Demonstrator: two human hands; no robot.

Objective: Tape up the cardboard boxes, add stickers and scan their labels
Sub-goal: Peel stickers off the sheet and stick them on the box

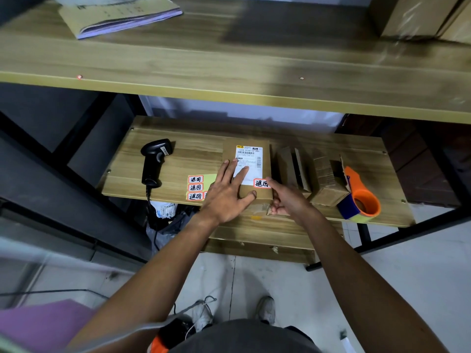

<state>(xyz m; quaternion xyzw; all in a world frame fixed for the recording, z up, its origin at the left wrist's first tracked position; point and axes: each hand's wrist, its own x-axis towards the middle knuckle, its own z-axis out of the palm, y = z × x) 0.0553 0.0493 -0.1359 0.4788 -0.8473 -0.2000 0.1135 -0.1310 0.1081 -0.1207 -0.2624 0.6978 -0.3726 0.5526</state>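
Left hand: my left hand [229, 192] lies flat and open on top of the cardboard box [229, 151], fingers spread, holding nothing, only pressing down.
Fingertips: the two longest reach onto the white shipping label [248, 159]; my thumb points across toward my other hand.
Right hand: my right hand [285, 197] has its forefinger straight, with the tip on the red-edged sticker [261, 183].
Other fingers: they curl under against the box's near right corner; I cannot quite tell whether they pinch that corner or only rest there.
Sticker: it sits on the box top between my two hands, just below the label's lower right corner.
Box: it lies under both hands on the lower wooden shelf [178, 154], at the near edge.
Sticker sheet: a sheet with more of the same stickers [196, 187] lies just outside my left hand, partly hidden by it.
Scanner: the black barcode scanner [153, 161] lies farther out on that same side, well apart from my fingers.
Small boxes: two small cardboard boxes [293, 169] [328, 182] stand just beyond my right hand.
Tape dispenser: the orange tape dispenser [362, 200] rests past those, farthest from my right hand.
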